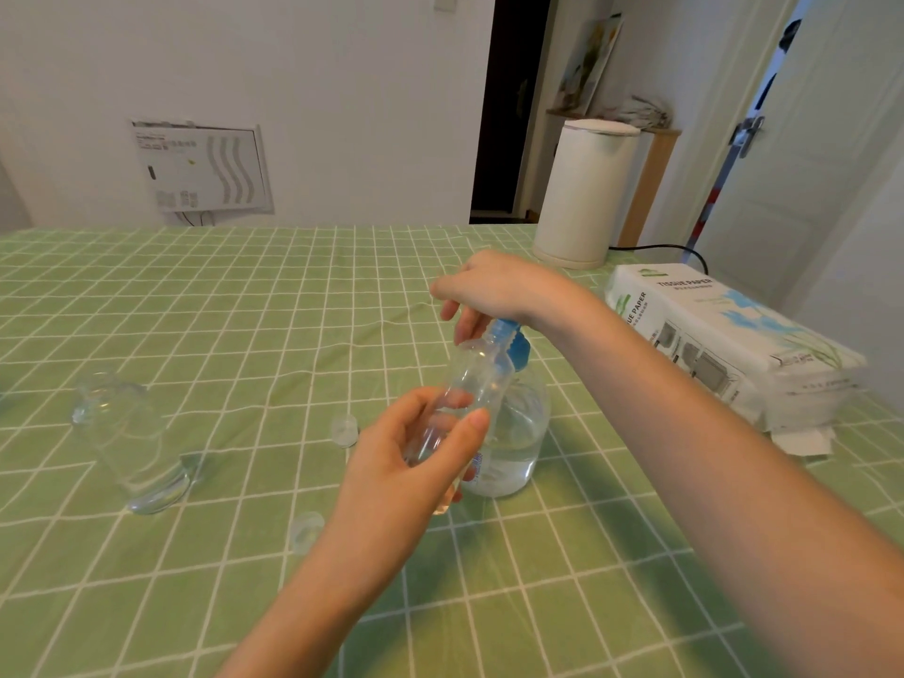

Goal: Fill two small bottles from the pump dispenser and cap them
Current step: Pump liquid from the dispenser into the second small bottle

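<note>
While our left hand (416, 447) clamped a small clear bottle (472, 384) tilted against the blue pump head (513, 342), our right hand (494, 291) rested on top of it, fingers drooping loosely apart. The pump dispenser (518, 433) stood near the table's middle, partly hidden behind bottle and hand. Second bottle (129, 442): uncapped, toward the left edge. Two clear caps (345, 429) (307, 529) lay between. Tissue pack (724, 345) at the right edge; white kettle (582, 193) at the far right corner. Green checked tablecloth (195, 310).
</note>
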A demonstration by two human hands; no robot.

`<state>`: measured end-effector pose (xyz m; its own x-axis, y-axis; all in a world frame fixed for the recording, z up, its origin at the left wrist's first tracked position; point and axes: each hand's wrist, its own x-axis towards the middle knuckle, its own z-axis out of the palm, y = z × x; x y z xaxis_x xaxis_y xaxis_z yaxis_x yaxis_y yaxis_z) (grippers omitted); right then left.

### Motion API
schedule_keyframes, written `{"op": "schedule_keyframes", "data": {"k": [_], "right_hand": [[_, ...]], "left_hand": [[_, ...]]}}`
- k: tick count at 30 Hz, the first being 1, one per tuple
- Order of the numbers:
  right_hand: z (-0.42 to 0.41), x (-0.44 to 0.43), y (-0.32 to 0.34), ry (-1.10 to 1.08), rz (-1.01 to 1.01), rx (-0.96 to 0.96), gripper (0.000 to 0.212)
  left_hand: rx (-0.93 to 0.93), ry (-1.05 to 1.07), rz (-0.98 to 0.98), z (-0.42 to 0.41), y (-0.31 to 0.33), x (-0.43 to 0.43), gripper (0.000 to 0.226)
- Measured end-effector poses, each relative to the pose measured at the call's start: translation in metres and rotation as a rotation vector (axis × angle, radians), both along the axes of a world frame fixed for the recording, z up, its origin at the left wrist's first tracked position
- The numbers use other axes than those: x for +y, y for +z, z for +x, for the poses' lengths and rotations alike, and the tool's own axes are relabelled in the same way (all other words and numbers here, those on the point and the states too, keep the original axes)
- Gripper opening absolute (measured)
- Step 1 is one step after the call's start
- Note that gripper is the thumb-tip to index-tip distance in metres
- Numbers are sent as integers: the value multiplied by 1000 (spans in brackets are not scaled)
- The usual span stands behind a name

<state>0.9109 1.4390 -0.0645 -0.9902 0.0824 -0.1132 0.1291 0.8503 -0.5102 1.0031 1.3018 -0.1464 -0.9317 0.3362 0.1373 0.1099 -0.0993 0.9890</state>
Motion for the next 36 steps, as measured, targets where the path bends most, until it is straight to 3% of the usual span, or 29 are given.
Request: {"op": "schedule_keyframes", "data": {"k": [14, 30, 36], "right_hand": [[-2, 1, 4, 10, 15, 110, 34], [1, 1, -6, 36, -44, 55, 31], [-3, 2, 5, 50, 44, 130, 34]], "left_hand": [[14, 8, 4, 0, 0, 1, 35], [1, 1, 2, 0, -3, 0, 36], [11, 2, 21, -1, 2, 2, 38]]}}
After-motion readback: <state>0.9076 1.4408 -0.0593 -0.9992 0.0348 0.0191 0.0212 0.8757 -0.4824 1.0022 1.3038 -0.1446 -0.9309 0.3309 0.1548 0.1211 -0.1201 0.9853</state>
